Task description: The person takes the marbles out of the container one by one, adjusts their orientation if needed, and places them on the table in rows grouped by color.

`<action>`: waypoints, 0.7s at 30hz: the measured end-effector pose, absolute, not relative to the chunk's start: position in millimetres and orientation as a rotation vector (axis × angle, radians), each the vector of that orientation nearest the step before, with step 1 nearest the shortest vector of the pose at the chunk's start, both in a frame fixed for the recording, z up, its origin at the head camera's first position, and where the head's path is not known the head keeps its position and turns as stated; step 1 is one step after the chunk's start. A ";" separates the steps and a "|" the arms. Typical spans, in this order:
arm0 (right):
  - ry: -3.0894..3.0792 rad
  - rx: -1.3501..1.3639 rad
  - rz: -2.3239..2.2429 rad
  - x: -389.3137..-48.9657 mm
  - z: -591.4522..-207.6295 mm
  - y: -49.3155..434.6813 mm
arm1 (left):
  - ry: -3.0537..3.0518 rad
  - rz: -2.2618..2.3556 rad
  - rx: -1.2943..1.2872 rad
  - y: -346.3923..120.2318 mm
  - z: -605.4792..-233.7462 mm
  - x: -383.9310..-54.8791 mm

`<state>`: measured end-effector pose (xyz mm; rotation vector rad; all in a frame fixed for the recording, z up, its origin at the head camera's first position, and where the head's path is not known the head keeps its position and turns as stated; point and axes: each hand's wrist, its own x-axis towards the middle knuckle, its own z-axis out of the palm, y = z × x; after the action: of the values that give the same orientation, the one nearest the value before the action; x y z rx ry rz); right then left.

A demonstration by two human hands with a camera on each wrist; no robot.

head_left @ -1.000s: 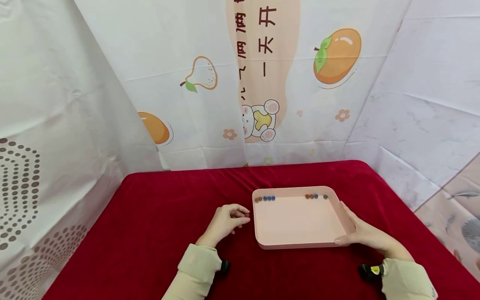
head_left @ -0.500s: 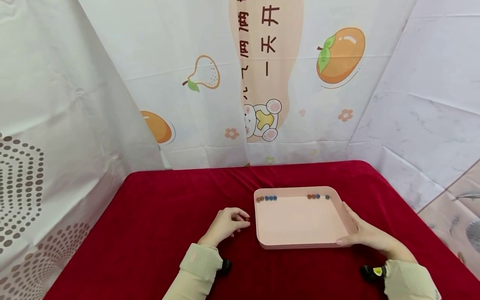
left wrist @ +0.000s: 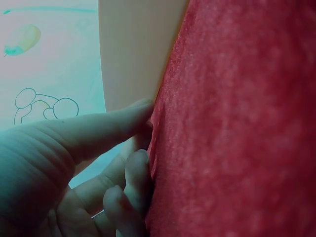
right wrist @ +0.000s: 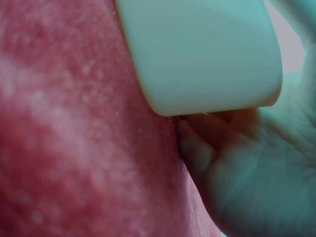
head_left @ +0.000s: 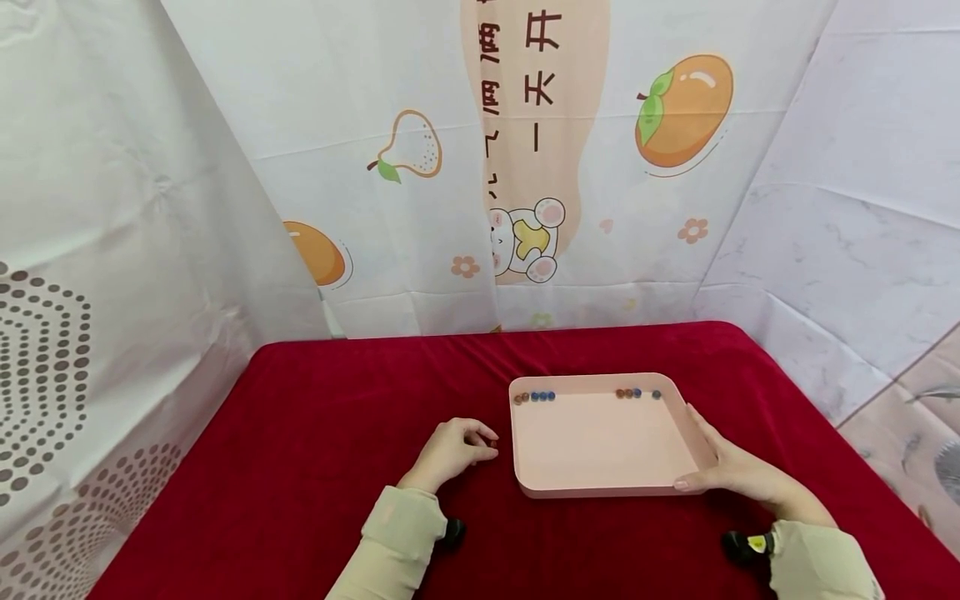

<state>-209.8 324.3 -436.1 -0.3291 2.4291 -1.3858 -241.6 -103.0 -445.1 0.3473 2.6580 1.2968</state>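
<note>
A shallow pale pink tray (head_left: 600, 442) lies on the red cloth. Along its back wall sit small round marbles: a left group of brown and blue marbles (head_left: 543, 397), and a right group of brown and blue ones (head_left: 628, 393), with a darker single marble (head_left: 656, 394) beside it. My left hand (head_left: 452, 452) is down at the cloth just left of the tray, its thumb and forefinger pinching a reddish-brown marble (head_left: 492, 444). In the left wrist view the fingers mostly hide this marble. My right hand (head_left: 731, 471) grips the tray's front right corner, thumb at the front rim and fingers along the right wall.
Red velvet cloth (head_left: 322, 433) covers the table under everything. A white printed curtain (head_left: 420, 208) hangs right behind the table's back edge, with more sheets at both sides. Black wrist straps sit below each sleeve.
My left hand has come slightly down and toward me with the marble, a little farther from the tray. The right hand keeps its hold; the whole head view has shifted slightly.
</note>
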 end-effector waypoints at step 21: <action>2.401 -0.375 -1.447 -207.8 -440.4 328.4 | 2.722 1.192 0.344 -103.0 -445.6 -239.9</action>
<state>-207.8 328.4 -440.4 -0.3746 2.4013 -1.4473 -239.9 -103.0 -445.6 0.3437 2.7222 1.1924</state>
